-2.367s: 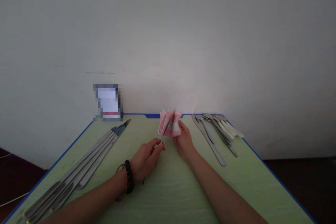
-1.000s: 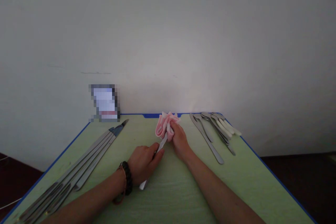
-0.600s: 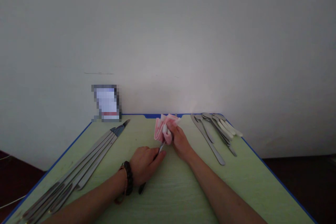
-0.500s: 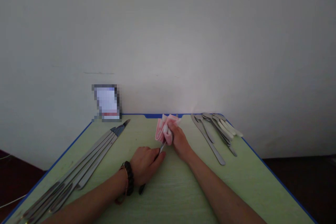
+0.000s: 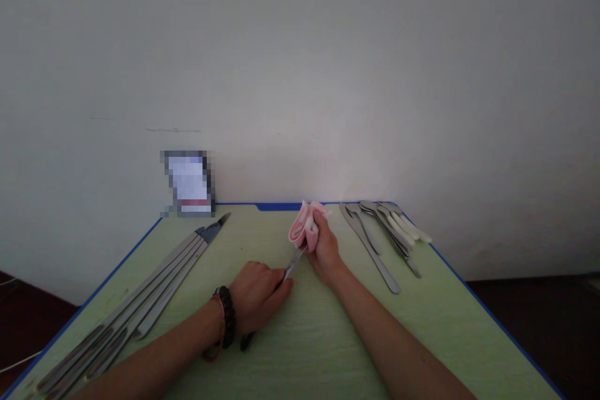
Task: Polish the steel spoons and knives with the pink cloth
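Observation:
My left hand (image 5: 262, 294), with a dark braided bracelet at the wrist, is closed around the handle of a metal table knife (image 5: 295, 260). The handle's dark end pokes out below the palm. A bunched pink and white cloth (image 5: 304, 225) is pinched in my right hand (image 5: 325, 247), folded about the far part of the blade, so the tip is hidden. Both hands are over the middle of the table. To the right of my right hand lie another table knife (image 5: 375, 256) and a fork (image 5: 368, 234).
Several long table knives (image 5: 154, 300) lie fanned along the left side of the green table (image 5: 300, 350). At the back right are several spoons (image 5: 389, 225) and white-handled cutlery (image 5: 407, 228). A blurred upright screen (image 5: 190, 181) stands at the back left, before the wall (image 5: 300, 75).
My right hand and the cloth have slid slightly right, up along the blade, baring more metal between the hands. My left hand has stayed almost in place.

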The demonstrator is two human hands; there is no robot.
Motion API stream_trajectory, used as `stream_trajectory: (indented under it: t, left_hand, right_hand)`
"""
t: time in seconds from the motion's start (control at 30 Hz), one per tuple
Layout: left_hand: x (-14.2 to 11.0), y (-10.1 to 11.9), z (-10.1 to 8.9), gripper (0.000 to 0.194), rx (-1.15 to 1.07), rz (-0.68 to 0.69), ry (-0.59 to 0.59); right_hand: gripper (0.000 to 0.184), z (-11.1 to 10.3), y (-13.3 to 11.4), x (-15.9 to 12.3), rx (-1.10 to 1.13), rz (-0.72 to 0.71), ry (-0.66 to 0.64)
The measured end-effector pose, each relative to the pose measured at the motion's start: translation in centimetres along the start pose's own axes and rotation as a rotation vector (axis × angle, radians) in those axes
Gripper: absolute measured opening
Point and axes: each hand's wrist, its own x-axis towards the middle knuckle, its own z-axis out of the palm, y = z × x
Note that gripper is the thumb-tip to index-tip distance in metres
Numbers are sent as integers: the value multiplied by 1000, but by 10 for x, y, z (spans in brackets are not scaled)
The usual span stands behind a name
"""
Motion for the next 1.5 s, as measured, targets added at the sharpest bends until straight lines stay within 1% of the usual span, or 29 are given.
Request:
stream_trajectory:
  t: [0.13, 0.3, 0.5, 0.67, 0.77, 0.9, 1.0, 1.1, 1.2, 1.37, 1.5]
  left_hand:
    - [0, 1, -2, 44, 8, 14, -18]
    - [0, 0, -2, 44, 11, 28, -15]
    - [-2, -4, 1, 44, 10, 80, -8]
    - [-3, -5, 2, 46, 1, 103, 1]
    - [-3, -5, 0, 47, -4, 103, 5]
    - [-3, -5, -1, 47, -47, 100, -4]
    - [-2, -3, -1, 49, -65, 53, -7]
    - [-1, -2, 1, 49, -54, 11, 4]
    - [0, -2, 1, 48, -55, 6, -7]
    - [0, -5, -1, 45, -94, 48, -9]
    - [-1, -7, -2, 44, -140, 70, -5]
  right_hand:
    - [25, 1, -3, -2, 19, 32, 7]
    - [24, 4, -6, -4, 52, 45, 9]
    - [18, 6, -14, -4, 145, 46, 66]
    - [16, 5, -15, -3, 169, 58, 43]
    - [15, 3, -15, -2, 161, 69, 25]
    - [19, 0, -15, -1, 100, 74, -39]
    - [25, 1, -12, -1, 14, 53, -71]
    - [29, 2, -8, -2, -38, 63, -93]
    - [30, 4, -7, -2, -32, 69, -84]
    - [28, 4, -9, -3, 29, 86, -36]
    - [25, 5, -11, -5, 64, 93, -31]
